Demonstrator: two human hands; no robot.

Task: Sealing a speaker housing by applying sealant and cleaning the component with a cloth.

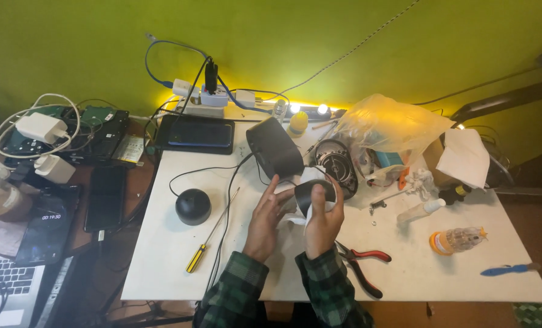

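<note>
While both hands [295,218] clamp the small black dome [312,193] in white tissue [292,220], it looks light, smooth, slippery; rim grip safest.

white table [161,255] is pretty cluttered: yellow-handled screwdriver [212,232], black dome thing [193,206], red-handled pliers [361,264], a blue toothbrush [509,268], small orange-capped bottle [456,240], a tablet [200,134] and a power strip [207,102] at the back.

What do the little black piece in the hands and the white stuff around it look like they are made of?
The small black piece looks like smooth plastic with a dull sheen, though metal is possible. The white wrap looks like tissue or thin cloth: it is crumpled and soft-edged. Both the left hand and right hand hold them.
</note>
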